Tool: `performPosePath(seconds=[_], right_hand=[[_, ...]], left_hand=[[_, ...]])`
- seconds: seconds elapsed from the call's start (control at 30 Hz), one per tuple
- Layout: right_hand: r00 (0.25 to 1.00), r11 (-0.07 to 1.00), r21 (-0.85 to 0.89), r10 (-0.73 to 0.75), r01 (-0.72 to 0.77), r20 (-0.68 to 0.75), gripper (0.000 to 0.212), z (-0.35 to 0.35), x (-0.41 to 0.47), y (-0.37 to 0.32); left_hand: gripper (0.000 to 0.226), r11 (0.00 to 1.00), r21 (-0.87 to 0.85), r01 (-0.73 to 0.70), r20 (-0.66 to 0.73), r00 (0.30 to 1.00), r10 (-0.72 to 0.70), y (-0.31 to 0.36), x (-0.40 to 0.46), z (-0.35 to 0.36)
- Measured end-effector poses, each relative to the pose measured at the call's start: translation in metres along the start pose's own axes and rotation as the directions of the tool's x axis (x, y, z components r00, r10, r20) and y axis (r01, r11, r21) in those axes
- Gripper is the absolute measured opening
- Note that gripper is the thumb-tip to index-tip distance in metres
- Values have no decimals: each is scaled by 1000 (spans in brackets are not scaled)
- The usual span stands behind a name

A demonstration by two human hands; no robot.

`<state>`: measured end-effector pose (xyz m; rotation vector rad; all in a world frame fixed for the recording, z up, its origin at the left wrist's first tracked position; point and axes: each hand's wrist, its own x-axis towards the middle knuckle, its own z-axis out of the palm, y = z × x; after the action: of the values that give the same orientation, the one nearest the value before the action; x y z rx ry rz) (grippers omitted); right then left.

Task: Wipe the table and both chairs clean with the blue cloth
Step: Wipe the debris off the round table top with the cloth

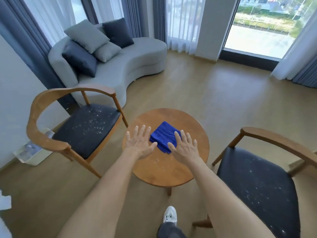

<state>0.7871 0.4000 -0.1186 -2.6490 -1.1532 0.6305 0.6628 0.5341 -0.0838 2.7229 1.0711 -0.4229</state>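
No legible text, labels, brands or numbers in the head view — the shoe (pixel 169 214), lower centre, bears dark marks — unreadable.

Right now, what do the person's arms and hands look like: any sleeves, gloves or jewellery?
Both forearms are bare as far as the frame shows, no sleeves in view. The left hand and right hand wear no gloves; no rings, watch or wristband are visible.

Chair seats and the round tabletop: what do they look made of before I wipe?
Left chair seat and right chair seat: dark, smooth padding, probably leather or vinyl, with a faint sheen and white specks. Round tabletop: wood, warm brown with visible grain and a satin finish. Blue cloth: soft folded fabric, maybe microfibre.
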Motion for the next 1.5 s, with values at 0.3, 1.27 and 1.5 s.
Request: performPosePath(seconds=[0.3,1.27,1.5], right_hand=[[992,994,29,102,-104,76,65,-4,114,15],[892,872,-219,393,-438,-222,60,190,327,79],[884,879,-252,306,-405,-353,26,177,338,83]], left_hand=[[74,993,69,-92,116,990,83,-5,137,-11],[75,644,365,-672,256,737,625,6,440,185],[40,599,392,-698,100,679,727,10,450,181]])
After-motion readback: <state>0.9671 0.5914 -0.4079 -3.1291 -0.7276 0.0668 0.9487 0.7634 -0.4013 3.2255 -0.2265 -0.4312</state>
